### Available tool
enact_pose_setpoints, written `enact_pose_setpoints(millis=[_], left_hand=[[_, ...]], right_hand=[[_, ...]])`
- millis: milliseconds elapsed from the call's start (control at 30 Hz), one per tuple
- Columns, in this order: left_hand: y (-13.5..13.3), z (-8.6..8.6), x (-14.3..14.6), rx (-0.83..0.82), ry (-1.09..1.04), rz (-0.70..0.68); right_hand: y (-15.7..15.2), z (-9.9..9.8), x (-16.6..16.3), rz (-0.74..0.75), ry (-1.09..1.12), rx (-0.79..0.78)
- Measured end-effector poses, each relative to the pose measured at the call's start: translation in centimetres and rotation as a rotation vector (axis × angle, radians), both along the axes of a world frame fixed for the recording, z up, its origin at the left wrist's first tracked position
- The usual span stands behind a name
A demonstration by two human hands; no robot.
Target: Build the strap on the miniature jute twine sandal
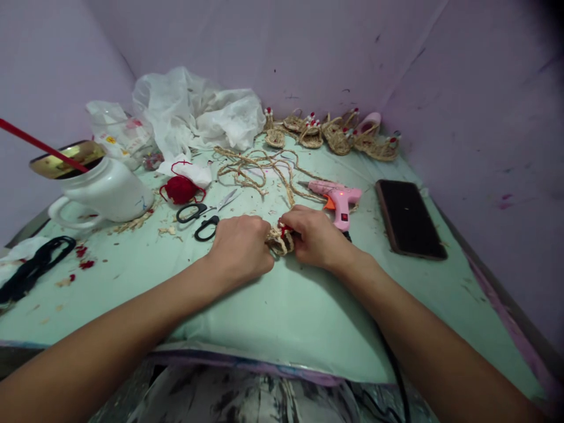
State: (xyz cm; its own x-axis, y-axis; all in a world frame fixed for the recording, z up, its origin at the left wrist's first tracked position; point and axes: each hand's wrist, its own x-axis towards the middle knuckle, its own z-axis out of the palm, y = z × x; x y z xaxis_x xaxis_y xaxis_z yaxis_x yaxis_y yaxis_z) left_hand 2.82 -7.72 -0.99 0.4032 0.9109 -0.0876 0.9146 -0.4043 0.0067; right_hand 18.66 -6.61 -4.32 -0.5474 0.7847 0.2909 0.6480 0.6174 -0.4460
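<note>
My left hand (240, 247) and my right hand (314, 235) are both closed around a small woven straw piece (280, 241) with a red bit on top, held between them just above the pale green table top (282, 317). A loose tangle of straw rope (258, 167) runs from the piece back across the table. A pink glue gun (338, 200) lies right behind my right hand, its cord passing under my right forearm. Black-handled scissors (205, 217) lie just left of my left hand.
A row of finished small straw sandals (337, 135) lines the back wall. A black phone (409, 217) lies at the right. A red yarn ball (180, 189), crumpled white plastic bags (198, 114), a white mug (99, 185) and black cord (30, 270) sit at the left.
</note>
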Motion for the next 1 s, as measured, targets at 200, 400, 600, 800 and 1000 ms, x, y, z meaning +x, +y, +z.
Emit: enact_pose_setpoints(millis=[200,400,600,800,1000], left_hand=[[0.1,-0.1,0.0,0.011,-0.017,-0.019],[0.5,0.0,0.2,-0.049,0.011,0.000],[0.8,0.0,0.1,-0.053,0.002,-0.002],[1.0,0.2,0.1,-0.078,-0.003,0.015],[0.9,-0.1,0.2,-0.061,-0.020,0.016]], right_hand=[[0.2,0.0,0.0,0.015,0.004,0.002],[0.3,0.2,0.0,0.036,-0.006,-0.034],[0.3,0.4,-0.2,0.018,-0.042,-0.038],[0.4,0.5,-0.3,0.007,-0.058,-0.057],[0.1,0.5,-0.4,-0.010,-0.058,-0.035]])
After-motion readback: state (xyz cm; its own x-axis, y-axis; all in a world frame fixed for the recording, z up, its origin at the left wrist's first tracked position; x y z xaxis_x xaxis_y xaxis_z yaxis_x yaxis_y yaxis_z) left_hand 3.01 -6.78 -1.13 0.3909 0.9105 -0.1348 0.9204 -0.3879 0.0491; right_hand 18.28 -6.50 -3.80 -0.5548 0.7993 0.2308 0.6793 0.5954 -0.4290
